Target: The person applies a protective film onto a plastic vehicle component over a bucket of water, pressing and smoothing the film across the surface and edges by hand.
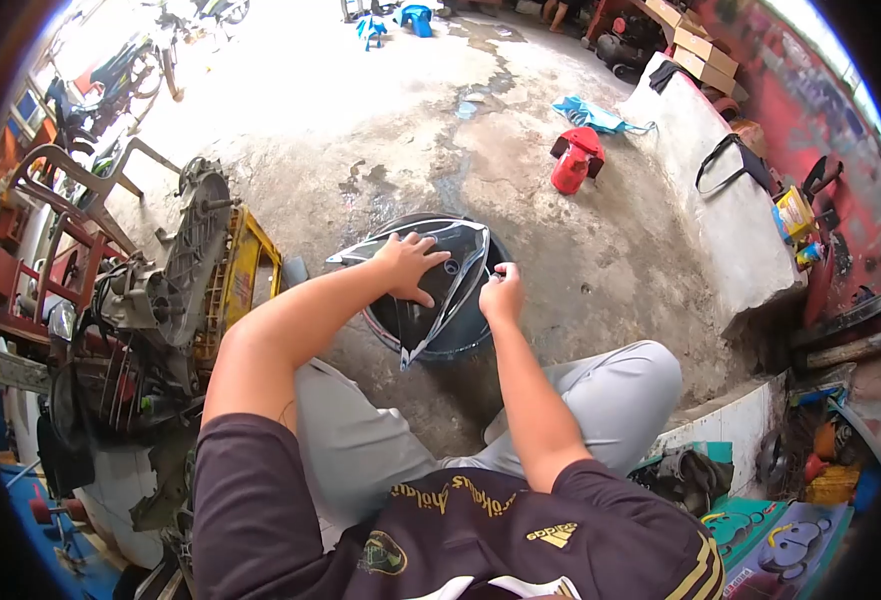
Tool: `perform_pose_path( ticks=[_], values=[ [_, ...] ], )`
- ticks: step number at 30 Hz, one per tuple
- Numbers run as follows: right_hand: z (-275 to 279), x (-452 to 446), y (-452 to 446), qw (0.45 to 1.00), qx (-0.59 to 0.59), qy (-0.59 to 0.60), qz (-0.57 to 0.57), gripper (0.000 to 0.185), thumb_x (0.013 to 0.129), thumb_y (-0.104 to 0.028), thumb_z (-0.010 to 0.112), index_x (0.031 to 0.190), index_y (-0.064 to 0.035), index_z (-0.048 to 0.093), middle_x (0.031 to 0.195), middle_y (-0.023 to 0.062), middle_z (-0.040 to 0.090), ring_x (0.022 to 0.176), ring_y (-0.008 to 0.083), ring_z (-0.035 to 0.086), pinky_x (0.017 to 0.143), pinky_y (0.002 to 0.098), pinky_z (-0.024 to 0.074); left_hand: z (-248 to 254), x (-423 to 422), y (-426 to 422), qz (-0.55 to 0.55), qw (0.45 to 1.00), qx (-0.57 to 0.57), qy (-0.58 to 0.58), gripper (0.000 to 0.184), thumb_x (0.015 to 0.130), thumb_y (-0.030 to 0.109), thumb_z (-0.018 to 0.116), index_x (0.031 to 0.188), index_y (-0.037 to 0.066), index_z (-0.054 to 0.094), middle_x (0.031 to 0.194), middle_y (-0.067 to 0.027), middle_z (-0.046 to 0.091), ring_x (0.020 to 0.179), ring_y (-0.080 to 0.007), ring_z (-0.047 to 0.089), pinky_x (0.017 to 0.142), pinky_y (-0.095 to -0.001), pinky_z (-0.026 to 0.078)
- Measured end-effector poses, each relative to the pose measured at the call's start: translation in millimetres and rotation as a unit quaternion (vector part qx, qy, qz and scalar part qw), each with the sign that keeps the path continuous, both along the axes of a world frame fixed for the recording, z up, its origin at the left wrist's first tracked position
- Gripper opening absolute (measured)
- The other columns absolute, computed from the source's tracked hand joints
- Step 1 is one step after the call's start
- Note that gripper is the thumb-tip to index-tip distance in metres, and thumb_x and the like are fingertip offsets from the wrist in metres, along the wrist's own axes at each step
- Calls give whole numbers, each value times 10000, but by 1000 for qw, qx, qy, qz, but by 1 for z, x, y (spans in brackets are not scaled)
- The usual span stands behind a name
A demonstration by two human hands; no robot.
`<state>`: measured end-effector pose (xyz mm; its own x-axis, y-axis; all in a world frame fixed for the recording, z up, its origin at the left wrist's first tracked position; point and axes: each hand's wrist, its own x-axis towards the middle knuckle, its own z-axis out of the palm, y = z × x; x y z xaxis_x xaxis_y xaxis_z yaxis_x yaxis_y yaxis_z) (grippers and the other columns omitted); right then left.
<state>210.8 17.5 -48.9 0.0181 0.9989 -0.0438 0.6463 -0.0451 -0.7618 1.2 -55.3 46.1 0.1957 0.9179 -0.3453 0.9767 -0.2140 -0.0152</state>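
A glossy black panel with white and silver edging [445, 238] lies across the top of a round dark tub [470, 343] on the concrete floor. My left hand [410, 268] rests on the panel with its fingers spread. At the panel's right edge, over the tub's rim, my right hand [501, 293] is closed, its fingers curled round something small that I cannot make out.
A red part [577, 160] and a light blue cloth [597, 115] lie ahead to the right. Left stand a metal engine casing [175, 265], a yellow crate [250, 262] and a chair [90, 185]. A low white wall [705, 190] runs along the right.
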Motion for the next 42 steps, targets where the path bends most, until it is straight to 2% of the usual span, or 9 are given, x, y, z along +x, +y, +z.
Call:
perform_pose_path(
  ticks=[3,5,9,16,22,25,27,36,42],
  values=[
    [-17,0,-4,999,-10,15,30,163,924,-109,697,1082,-74,713,1013,158,770,969,351,747,844,459,572,3,1,-5,4,1000,-14,1,1087,795,734,756,1673,261,321,1688,-162,349,1517,-382,384,1155,-573,409],
    [-37,4,-8,992,-23,97,75,84,932,-52,707,1014,-37,710,883,94,746,780,203,722,719,361,568,4,4,-9,7,1000,-27,2,1069,829,724,733,1685,264,287,1714,-175,303,1547,-402,343,1171,-566,402],
    [-48,5,-20,978,-94,168,82,204,873,-37,779,1067,-47,721,848,38,704,763,141,674,722,338,553,-12,-3,-11,-1,1000,4,-1,1063,846,743,701,1693,269,267,1726,-174,277,1550,-422,332,1189,-564,390],
    [-33,0,-21,916,-177,359,39,183,954,23,684,1119,-35,628,944,61,676,778,152,680,682,319,589,-17,-6,-11,3,1000,0,-14,1055,848,748,695,1690,273,273,1730,-178,266,1556,-432,312,1199,-576,378],
    [-57,-9,-19,934,-140,328,-18,160,946,-33,716,1076,-38,622,924,64,673,780,149,663,690,318,557,-22,-12,-15,11,999,17,-50,1116,822,765,707,1703,276,227,1756,-174,202,1593,-429,237,1207,-634,340],
    [-68,-12,-10,951,-116,287,-10,158,962,-47,705,1079,-36,600,939,78,669,786,172,668,714,336,568,-8,-9,-18,17,998,-57,-37,1356,681,819,781,1724,276,105,1788,-168,38,1631,-425,111,1222,-719,242],
    [-65,-10,-16,958,-126,259,-7,193,942,-82,743,1081,-25,621,926,85,685,837,169,656,774,336,534,-7,-8,-16,19,997,-64,-34,1374,669,818,790,1724,272,99,1787,-170,34,1631,-427,110,1223,-717,242],
    [-57,-14,-20,941,-114,317,-42,184,979,-114,743,1081,-20,621,917,61,682,789,152,646,731,309,529,-5,-4,-10,17,995,-100,-4,1495,602,801,847,1724,264,17,1787,-175,-3,1634,-429,86,1232,-699,246],
    [-42,-19,-20,974,-57,216,-35,178,984,-165,749,966,-38,625,844,42,673,731,145,613,695,327,513,-5,-4,-10,20,994,-110,-1,1495,603,804,847,1724,262,19,1787,-175,-12,1633,-429,87,1228,-690,263]
  ],
)
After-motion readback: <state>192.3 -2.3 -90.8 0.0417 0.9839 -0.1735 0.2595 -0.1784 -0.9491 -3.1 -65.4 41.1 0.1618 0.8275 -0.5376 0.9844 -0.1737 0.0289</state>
